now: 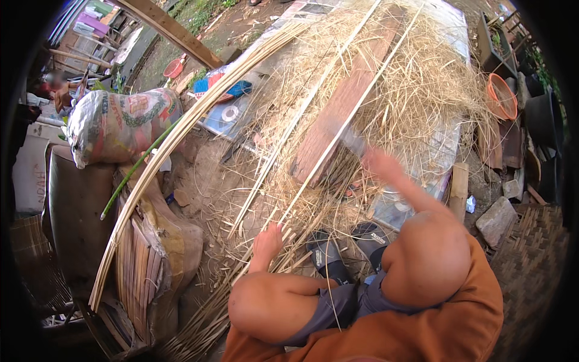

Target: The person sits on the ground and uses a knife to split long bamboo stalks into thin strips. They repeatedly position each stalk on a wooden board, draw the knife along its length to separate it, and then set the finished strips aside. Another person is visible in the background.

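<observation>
My left hand [267,246] is closed around the near end of a long pale bamboo strip [368,90]. That strip slants away to the upper right across a reddish-brown wooden plank [329,117]. My right hand [381,164] is closed on a knife, whose short grey blade [353,142] is blurred by motion and lies against the strip over the plank. The knife's handle is hidden in my fist. Left of the plank lies another long pale strip [289,130], apart from both hands. Thin curled shavings [416,90] heap up around the plank.
A bundle of long strips [199,114] arches along the left, with a green stalk [142,161] beside it. Behind them sits a stuffed sack [126,120]. At the right are an orange basket [502,96], dark tubs [543,123] and a stone [496,223]. My slippers [325,250] are near the plank.
</observation>
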`<state>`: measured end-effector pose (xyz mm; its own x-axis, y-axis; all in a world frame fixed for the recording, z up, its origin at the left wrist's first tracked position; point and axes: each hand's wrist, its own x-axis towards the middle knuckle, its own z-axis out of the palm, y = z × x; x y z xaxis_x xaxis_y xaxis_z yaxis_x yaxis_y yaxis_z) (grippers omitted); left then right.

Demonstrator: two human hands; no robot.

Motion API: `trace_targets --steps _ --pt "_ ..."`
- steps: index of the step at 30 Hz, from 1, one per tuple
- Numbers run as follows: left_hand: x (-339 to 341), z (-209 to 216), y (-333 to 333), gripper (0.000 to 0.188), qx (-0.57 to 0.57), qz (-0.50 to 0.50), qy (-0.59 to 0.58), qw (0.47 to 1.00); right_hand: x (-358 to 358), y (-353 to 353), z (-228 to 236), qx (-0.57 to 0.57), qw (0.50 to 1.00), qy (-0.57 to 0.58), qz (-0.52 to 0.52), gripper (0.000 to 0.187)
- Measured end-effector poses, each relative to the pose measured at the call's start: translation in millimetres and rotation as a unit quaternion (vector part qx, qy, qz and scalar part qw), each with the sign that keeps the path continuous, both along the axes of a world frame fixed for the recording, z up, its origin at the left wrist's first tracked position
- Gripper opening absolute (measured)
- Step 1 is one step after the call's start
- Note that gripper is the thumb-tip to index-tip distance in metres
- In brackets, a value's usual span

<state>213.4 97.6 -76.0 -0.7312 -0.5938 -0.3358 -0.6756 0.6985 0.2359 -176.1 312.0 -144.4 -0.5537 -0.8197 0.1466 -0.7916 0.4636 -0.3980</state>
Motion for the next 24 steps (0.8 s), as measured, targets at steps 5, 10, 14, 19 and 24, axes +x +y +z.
trace_targets --steps 5,10,14,19,24 --pt "-5 -10 -13 0.049 0.179 0.06 0.099 0.977 -118 14 71 0.032 0.951 -0.151 -0.267 0.041" --pt "-27 3 -12 0.048 0.176 0.083 0.106 0.975 59 -30 52 0.059 0.972 -0.21 0.089 0.054" --pt "-33 -4 -4 0.047 0.157 0.062 0.116 0.979 51 -18 53 0.059 0.977 -0.201 0.043 0.052" --pt "-18 -15 -10 0.047 0.184 0.068 0.138 0.971 14 -17 47 -0.008 0.992 -0.107 0.065 0.048" --pt "44 -2 -7 0.047 0.165 0.118 0.055 0.978 -111 5 57 0.039 0.961 -0.141 -0.234 0.04"
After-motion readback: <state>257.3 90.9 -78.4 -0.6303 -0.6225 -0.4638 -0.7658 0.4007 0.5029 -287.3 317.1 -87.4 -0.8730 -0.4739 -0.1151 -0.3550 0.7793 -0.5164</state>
